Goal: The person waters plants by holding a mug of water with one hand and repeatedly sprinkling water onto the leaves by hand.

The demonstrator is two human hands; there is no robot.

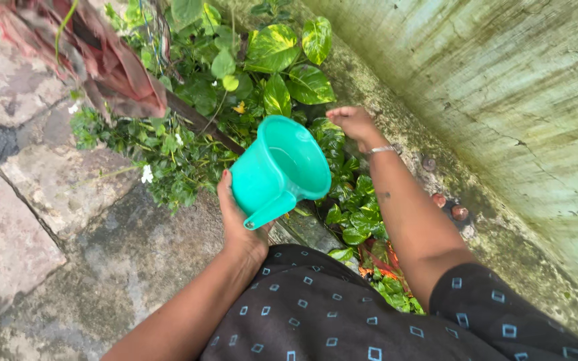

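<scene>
**Green mug tipped over the plants**

The green plastic mug (280,168) sits in the middle of the view, held out above the bed of leafy plants (235,87) that runs along the foot of the wall. It lies tilted, its open mouth turned up and to the right, its handle pointing down toward the person's wrist. Whether anything is inside, the picture does not show clearly.

The left hand (237,220) has it. The palm cups the mug from below and behind, fingers wrapped closed around the body near the handle, a red-painted nail showing at the rim of the grip. The forearm comes up from the bottom edge, past a dark dress with small pale squares (342,314).

The right hand (354,124) reaches further out, well apart from the mug, down among the big yellow-and-green variegated leaves (289,63). Its fingers curl loosely in the foliage; whether they pinch a leaf or stem cannot be told from here. A thin silver bangle (381,150) circles that wrist.

To the left lie wet stone paving slabs (28,220), and a reddish cloth (95,57) hangs at the top left over a dark pipe. On the right rises the moss-stained wall (503,100), with a few small round snail shells (459,212) at its base.
</scene>
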